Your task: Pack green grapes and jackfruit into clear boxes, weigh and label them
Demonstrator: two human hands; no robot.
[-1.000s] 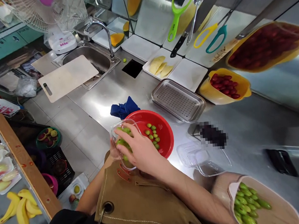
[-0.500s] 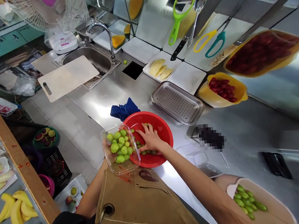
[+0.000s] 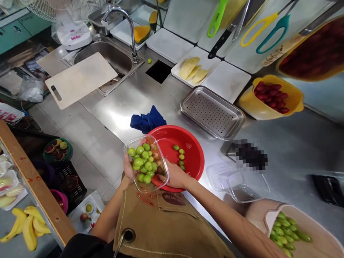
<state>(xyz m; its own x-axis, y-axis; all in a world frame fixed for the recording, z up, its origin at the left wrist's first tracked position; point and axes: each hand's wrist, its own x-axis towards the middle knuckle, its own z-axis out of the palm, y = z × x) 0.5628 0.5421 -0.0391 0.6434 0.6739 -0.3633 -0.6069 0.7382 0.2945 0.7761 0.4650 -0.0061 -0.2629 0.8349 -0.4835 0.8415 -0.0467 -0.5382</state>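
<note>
My left hand [image 3: 128, 169] grips the left side of a clear plastic container [image 3: 160, 145], tilted toward me. Inside lies a heap of small round green fruits [image 3: 145, 163] that look like grapes or gooseberries. My right hand [image 3: 176, 175] is closed at the container's lower right side, its fingertips partly hidden behind the plastic. Under and behind both stands a red plastic colander [image 3: 195, 151]. Several more of the green fruits [image 3: 181, 157] lie in its bottom; the container covers its left part.
A blue cloth [image 3: 148, 119] lies behind the colander, a perforated metal tray [image 3: 212, 112] to its right. Empty clear containers [image 3: 248, 184] and a pink tub [image 3: 258, 217] of green grapes are at right. A white cutting board [image 3: 80, 80] bridges the sink [image 3: 106, 52].
My right hand has left the colander's inside and come to the container's side. The container holds more fruit and sits slightly higher; fewer fruits show in the colander. The view has shifted.
</note>
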